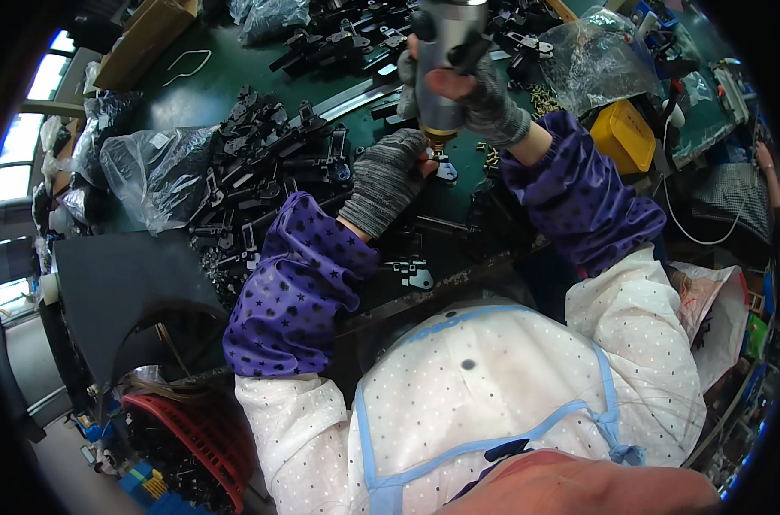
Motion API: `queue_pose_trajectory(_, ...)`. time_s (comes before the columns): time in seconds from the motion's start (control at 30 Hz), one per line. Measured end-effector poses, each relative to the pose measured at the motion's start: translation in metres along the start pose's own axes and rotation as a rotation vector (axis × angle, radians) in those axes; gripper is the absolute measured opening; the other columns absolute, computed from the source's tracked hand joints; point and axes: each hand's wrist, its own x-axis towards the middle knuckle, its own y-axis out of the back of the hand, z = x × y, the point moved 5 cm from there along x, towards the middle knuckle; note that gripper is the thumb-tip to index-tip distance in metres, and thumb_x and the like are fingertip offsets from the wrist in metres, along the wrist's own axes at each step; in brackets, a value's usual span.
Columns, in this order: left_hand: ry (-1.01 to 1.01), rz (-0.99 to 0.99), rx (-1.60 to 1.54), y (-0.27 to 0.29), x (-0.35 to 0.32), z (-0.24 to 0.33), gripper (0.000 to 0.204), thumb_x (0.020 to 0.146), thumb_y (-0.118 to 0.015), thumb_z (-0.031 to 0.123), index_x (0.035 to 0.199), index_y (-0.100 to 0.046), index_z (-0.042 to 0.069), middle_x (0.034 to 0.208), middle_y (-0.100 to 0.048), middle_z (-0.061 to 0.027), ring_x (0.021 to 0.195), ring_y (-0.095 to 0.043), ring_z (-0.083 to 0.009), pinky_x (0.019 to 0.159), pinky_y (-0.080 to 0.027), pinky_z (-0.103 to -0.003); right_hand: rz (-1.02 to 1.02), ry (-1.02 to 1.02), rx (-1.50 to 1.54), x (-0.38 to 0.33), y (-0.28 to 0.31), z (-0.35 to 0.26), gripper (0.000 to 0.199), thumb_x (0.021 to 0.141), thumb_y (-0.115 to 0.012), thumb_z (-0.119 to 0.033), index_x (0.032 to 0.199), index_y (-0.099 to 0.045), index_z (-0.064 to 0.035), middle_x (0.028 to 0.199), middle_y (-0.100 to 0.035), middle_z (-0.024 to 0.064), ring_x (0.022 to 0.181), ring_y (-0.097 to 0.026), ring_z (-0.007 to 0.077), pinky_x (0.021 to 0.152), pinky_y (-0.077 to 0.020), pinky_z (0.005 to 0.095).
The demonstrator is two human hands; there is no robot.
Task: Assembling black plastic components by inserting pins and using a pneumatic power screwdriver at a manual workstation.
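My right hand (484, 94), in a grey knit glove, grips a silver powered screwdriver (446, 60) held upright, its brass tip pointing down onto a small black and silver metal part (444, 167) on the green bench. My left hand (386, 176), also gloved in grey, rests fingers down on the bench and presses on that part from the left. Both forearms wear purple star-patterned sleeve covers.
A heap of black metal parts (261, 163) lies left of my hands, more at the back (338, 43). Clear plastic bags (154, 172) (592, 64), a yellow bin (622, 133), a cardboard box (145, 34) and a red basket (197, 429) surround the bench. Another finished part (416, 275) lies near me.
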Motion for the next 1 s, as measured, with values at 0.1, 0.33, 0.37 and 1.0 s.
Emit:
queue_pose_trajectory(0.1,0.041,-0.026,0.006,0.001,0.000,-0.001,0.023,0.062,-0.070,0.014,0.078,-0.055,0.006,0.071,-0.056,-0.0089,0.066,-0.058,-0.0249,0.059,-0.046,-0.032,-0.003,-0.003,-0.189,0.006,0.003,0.002,0.034,0.067,-0.068,-0.029,0.085,-0.055,-0.0038,0.073,-0.057,0.0034,0.063,-0.056,0.0125,0.056,-0.0462,0.0283)
queue_pose_trajectory(0.33,0.154,-0.110,-0.016,0.000,0.009,-0.006,0.022,0.063,-0.069,0.015,0.076,-0.053,0.006,0.072,-0.055,-0.0099,0.069,-0.057,-0.0258,0.060,-0.046,-0.034,-0.086,0.107,-0.389,0.023,-0.004,-0.026,0.040,0.067,-0.067,-0.035,0.090,-0.057,-0.0043,0.077,-0.059,0.0057,0.070,-0.057,0.0138,0.062,-0.0469,0.0295)
queue_pose_trajectory(0.37,0.150,-0.109,-0.016,-0.001,0.009,-0.005,0.022,0.063,-0.069,0.015,0.076,-0.053,0.006,0.072,-0.055,-0.0099,0.069,-0.057,-0.0258,0.060,-0.046,-0.034,-0.085,0.110,-0.393,0.025,0.007,-0.032,0.040,0.067,-0.067,-0.035,0.090,-0.057,-0.0043,0.077,-0.059,0.0057,0.070,-0.057,0.0138,0.062,-0.0469,0.0295)
queue_pose_trajectory(1.0,0.232,-0.223,-0.669,0.048,0.050,-0.027,0.021,0.072,-0.063,0.008,0.090,-0.053,0.003,0.082,-0.056,-0.0025,0.079,-0.052,-0.0110,0.071,-0.043,-0.026,-0.078,-0.272,-1.022,0.033,0.083,0.002,0.047,0.060,-0.070,-0.012,0.101,-0.049,-0.0017,0.090,-0.053,0.0111,0.083,-0.053,0.0219,0.074,-0.0445,0.0304)
